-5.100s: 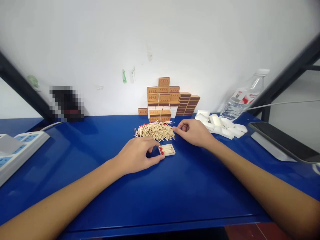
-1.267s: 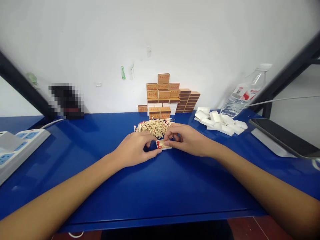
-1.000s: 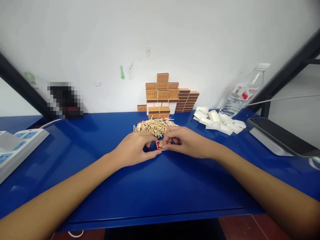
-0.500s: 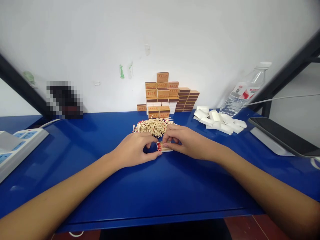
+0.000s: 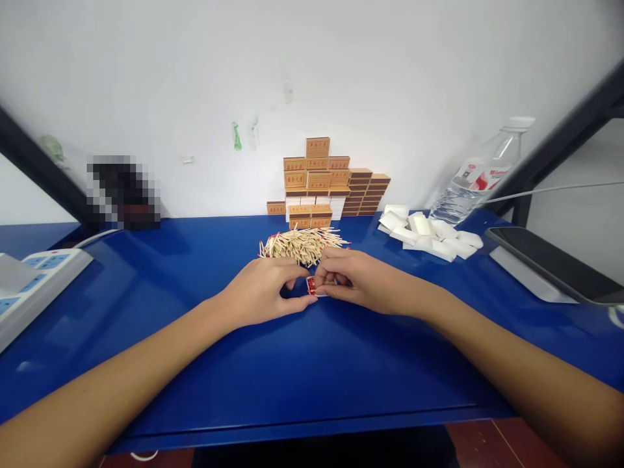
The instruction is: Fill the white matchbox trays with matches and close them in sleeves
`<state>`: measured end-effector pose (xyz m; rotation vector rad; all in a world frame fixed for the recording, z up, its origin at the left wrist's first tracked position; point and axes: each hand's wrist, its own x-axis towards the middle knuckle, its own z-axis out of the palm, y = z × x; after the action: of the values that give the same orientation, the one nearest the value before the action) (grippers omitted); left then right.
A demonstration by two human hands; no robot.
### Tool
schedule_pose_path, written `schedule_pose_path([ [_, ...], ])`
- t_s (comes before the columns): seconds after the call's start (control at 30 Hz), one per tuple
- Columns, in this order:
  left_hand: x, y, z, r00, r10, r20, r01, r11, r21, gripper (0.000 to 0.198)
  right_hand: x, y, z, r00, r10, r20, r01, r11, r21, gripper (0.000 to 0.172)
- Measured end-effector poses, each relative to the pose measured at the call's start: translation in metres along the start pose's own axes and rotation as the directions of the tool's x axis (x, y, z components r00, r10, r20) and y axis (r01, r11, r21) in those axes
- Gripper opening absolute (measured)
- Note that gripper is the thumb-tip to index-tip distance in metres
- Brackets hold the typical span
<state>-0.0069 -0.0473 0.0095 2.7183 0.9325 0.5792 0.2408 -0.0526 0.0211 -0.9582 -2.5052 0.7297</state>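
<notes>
A small white matchbox tray (image 5: 311,290) lies on the blue table, with red-headed matches in its left end. My left hand (image 5: 266,289) curves around that end, its thumb at the near edge and its index finger at the far edge, steadying it. My right hand (image 5: 348,276) covers the tray's right part. Its thumb and fingers are pinched together just over the matches; whatever they hold is hidden. Right behind both hands is a loose heap of matches (image 5: 297,246), heads pointing various ways.
Stacked matchboxes (image 5: 318,179) stand against the wall behind the heap. White empty trays (image 5: 431,237) are piled to the right, near a leaning water bottle (image 5: 475,175) and a phone (image 5: 550,263) on a stand. A power strip (image 5: 46,279) sits at the left.
My right hand has shifted slightly left and down over the tray, with its fingertips nearer the match heads. My left hand has stayed at the tray's left end.
</notes>
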Motion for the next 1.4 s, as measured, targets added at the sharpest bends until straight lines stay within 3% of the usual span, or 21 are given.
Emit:
schedule_pose_path([
  [0.6, 0.0, 0.0, -0.001, 1.0, 0.004, -0.022, -0.004, 1.0, -0.011, 0.027, -0.005, -0.007, -0.008, 0.999, -0.034, 0.011, 0.035, 0.997, -0.075, 0.014],
  [0.67, 0.0, 0.0, -0.001, 1.0, -0.003, -0.022, 0.002, 1.0, -0.011, 0.027, -0.003, -0.007, -0.012, 0.997, -0.04, -0.066, 0.034, 0.994, -0.099, 0.015],
  [0.77, 0.0, 0.001, -0.001, 0.999, 0.006, -0.048, -0.007, 1.0, -0.03, 0.026, -0.001, -0.001, -0.023, 0.958, -0.001, -0.287, -0.049, 0.985, -0.168, 0.014],
  [0.87, 0.001, 0.002, -0.002, 0.994, 0.009, -0.11, -0.016, 0.998, -0.065, 0.027, 0.0, 0.014, -0.035, 0.867, 0.136, -0.479, -0.278, 0.93, -0.238, 0.013],
  [0.97, 0.002, 0.001, -0.002, 0.996, 0.007, -0.09, -0.014, 0.997, -0.075, 0.027, 0.001, 0.029, -0.042, 0.81, 0.276, -0.517, -0.454, 0.854, -0.255, 0.013],
  [1.17, 0.001, 0.0, -0.002, 0.999, -0.019, -0.028, 0.018, 0.999, -0.034, 0.029, 0.0, 0.044, -0.036, 0.867, 0.361, -0.345, -0.457, 0.851, -0.258, 0.009],
  [1.33, 0.0, -0.001, -0.001, 0.999, -0.03, 0.022, 0.03, 1.0, 0.005, 0.03, -0.003, 0.052, -0.031, 0.941, 0.192, -0.278, -0.282, 0.899, -0.334, 0.022],
  [1.4, 0.0, -0.001, 0.0, 0.999, -0.033, 0.024, 0.032, 0.999, 0.009, 0.03, -0.002, 0.056, -0.03, 0.953, 0.174, -0.25, -0.255, 0.904, -0.344, 0.016],
])
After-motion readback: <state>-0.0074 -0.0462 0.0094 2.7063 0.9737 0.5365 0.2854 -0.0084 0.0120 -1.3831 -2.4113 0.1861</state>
